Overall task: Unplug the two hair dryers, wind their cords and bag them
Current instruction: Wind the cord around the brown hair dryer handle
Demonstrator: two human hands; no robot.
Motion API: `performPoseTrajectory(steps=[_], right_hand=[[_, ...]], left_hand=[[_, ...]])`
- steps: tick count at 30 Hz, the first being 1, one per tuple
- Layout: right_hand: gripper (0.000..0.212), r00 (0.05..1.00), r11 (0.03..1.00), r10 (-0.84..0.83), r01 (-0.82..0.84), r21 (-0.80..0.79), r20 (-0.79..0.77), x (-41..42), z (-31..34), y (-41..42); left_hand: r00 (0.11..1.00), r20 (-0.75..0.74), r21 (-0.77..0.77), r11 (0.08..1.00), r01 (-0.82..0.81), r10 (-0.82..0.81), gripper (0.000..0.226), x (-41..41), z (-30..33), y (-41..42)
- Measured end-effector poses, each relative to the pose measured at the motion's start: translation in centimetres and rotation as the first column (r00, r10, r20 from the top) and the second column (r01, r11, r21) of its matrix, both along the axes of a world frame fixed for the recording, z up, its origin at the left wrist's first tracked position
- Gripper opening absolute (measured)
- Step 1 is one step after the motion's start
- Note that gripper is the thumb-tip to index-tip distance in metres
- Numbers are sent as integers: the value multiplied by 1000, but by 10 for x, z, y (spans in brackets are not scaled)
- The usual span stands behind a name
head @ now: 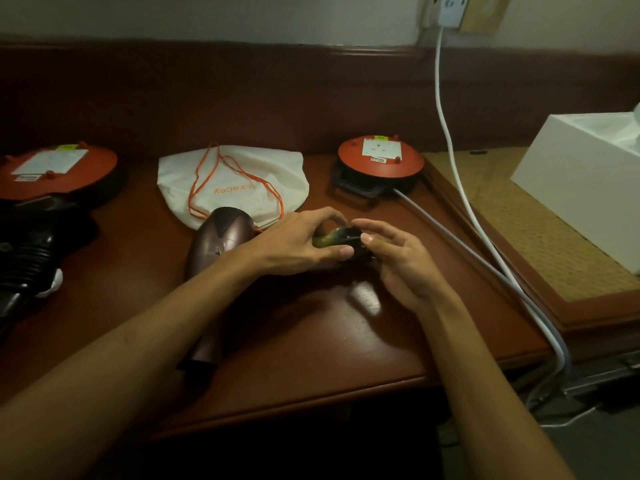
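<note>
left hand (304, 242): i am curling my fingers and thumb around a small dark bundle of wound cord (346, 239), gripping it just above the table.
right hand (398, 258): my thumb and forefinger are pinching the right end of that same bundle; my other fingers are hanging loosely bent.
metallic mauve hair dryer (216, 244): it is lying on the reddish-brown wooden table (346, 341), partly under my left forearm, its top touching the bag.
cream drawstring cloth bag with orange cord (239, 181): it is lying flat behind the dryer; i cannot tell whether anything is in it.
second dark hair dryer (27, 251): it is lying at the far left edge.
round red-topped cable reels: one is sitting at back left (59, 168), one at back right (381, 159).
white open box (585, 171): it is standing on the woven mat to the right; its contents are too blurred to name.
</note>
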State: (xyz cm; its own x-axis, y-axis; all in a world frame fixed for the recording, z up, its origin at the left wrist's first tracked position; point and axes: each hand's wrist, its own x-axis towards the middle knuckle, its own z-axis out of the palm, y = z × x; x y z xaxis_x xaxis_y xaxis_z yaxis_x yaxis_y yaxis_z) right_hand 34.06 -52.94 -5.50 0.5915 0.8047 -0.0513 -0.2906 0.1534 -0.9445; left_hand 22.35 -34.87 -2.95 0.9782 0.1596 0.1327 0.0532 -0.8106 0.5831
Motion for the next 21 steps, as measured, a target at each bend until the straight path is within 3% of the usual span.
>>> performPoseTrajectory(steps=[6,12,16,21], right_hand=[[34,999,999,31,-31,17,-32,2,1,-2],[37,997,998,62,-60,33,-52,5,0,-1],[30,997,998,50,-53,45,58,3,2,-3],[28,949,997,-82,77,30,305,-1,-2,2]], left_hand=[[996,-86,-26,1000,3,-6,53,3,0,2],[997,-58,14,999,47,-46,39,1,0,4],[999,-18,-9,999,36,-37,31,-2,1,6],[999,-31,13,1000,17,-16,33,-5,4,3]])
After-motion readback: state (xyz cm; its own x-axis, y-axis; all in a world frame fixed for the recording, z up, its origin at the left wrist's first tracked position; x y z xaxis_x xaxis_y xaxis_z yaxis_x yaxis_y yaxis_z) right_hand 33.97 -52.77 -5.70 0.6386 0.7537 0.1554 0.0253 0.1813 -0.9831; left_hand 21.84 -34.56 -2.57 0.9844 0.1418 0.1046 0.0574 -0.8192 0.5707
